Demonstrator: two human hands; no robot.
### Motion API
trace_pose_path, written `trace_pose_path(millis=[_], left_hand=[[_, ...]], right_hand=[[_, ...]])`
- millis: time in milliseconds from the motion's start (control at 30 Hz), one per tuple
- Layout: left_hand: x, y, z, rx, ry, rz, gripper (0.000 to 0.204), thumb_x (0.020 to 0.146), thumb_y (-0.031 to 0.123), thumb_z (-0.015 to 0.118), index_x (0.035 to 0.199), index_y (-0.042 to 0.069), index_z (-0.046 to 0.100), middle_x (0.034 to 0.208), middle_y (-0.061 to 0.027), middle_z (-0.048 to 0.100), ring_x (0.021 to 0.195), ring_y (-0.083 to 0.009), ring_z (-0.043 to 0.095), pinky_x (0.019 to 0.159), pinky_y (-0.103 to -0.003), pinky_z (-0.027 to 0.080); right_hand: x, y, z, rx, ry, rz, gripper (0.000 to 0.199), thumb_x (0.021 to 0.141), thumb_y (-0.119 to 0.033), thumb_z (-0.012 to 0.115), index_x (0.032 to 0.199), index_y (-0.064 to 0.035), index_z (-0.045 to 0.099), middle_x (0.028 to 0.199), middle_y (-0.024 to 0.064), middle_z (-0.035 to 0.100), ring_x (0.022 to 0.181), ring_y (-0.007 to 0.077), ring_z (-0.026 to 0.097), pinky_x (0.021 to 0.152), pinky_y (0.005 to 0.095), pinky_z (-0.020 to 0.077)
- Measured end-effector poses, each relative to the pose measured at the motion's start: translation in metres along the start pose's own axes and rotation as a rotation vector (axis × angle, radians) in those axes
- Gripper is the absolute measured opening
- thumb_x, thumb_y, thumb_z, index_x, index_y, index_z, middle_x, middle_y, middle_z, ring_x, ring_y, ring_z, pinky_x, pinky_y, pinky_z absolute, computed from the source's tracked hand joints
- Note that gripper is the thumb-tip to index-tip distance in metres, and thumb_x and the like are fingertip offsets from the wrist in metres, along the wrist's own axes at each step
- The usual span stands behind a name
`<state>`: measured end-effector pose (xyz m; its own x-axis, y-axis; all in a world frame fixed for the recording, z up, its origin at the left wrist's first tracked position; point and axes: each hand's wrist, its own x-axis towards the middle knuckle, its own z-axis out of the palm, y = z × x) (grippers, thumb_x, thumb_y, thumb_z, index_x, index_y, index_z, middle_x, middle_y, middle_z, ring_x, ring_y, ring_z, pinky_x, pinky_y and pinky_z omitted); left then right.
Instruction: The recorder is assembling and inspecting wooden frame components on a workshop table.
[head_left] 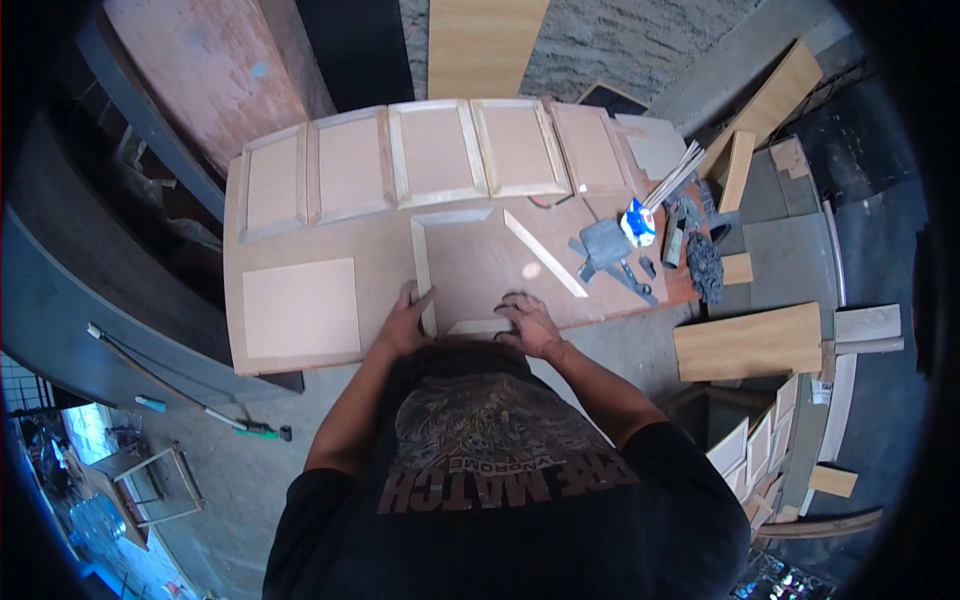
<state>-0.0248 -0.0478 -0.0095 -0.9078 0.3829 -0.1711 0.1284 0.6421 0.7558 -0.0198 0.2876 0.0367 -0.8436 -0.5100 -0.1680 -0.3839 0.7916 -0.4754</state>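
On the brown worktable (pixel 375 225), pale mitred wooden strips lie as part of a frame. Its left strip (pixel 421 265) meets the far strip (pixel 452 216) at a corner. My left hand (pixel 404 322) is closed on the near end of the left strip, thumb and fingers at its sides. The near strip (pixel 478 327) lies close to the table's front edge, partly hidden by my shirt. At its right end is my right hand (pixel 532 325), fingers curled onto it. A loose slanting strip (pixel 545 253) lies apart from both hands, to the right.
Several framed panels (pixel 437 152) line the table's far side. An unframed panel (pixel 300 308) lies at left. On the right are a grey block (pixel 604 243), a blue-and-white container (pixel 638 224), thin sticks (pixel 677 176) and a dark crumpled cloth (pixel 705 268). Boards (pixel 748 343) stand beyond the table's right edge.
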Motion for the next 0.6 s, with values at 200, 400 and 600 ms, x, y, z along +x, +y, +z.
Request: trace_pose_path(millis=[200,400,600], left_hand=[[0.001,0.005,-0.009,0.036,-0.093,-0.026,0.119,0.060,0.013,0.092,0.166,0.018,0.036,0.169,-0.0248,0.019,0.149,-0.0445,0.040,0.123,-0.041,0.041],[0.000,0.006,-0.015,0.002,-0.157,-0.046,0.124,0.061,0.010,0.091,0.168,0.020,0.031,0.171,-0.0248,0.017,0.150,-0.0451,0.038,0.124,-0.040,0.040],[-0.001,0.011,-0.018,0.018,-0.184,-0.068,0.125,0.061,0.007,0.090,0.169,0.021,0.029,0.171,-0.0236,0.016,0.150,-0.0447,0.038,0.125,-0.040,0.039]], right_hand=[[-0.011,-0.006,0.022,0.014,0.071,0.033,0.042,0.086,-0.023,0.079,0.126,-0.0129,0.071,0.135,0.0101,0.059,0.132,0.0327,0.051,0.112,0.0467,0.0392],[-0.011,-0.023,0.027,0.060,0.076,0.066,0.038,0.088,-0.017,0.078,0.126,-0.0138,0.073,0.134,0.0093,0.060,0.132,0.0321,0.052,0.111,0.0459,0.0402],[-0.011,-0.029,0.025,0.061,0.065,0.053,0.038,0.089,-0.017,0.078,0.126,-0.0139,0.072,0.134,0.0092,0.059,0.131,0.0321,0.053,0.111,0.0458,0.0403]])
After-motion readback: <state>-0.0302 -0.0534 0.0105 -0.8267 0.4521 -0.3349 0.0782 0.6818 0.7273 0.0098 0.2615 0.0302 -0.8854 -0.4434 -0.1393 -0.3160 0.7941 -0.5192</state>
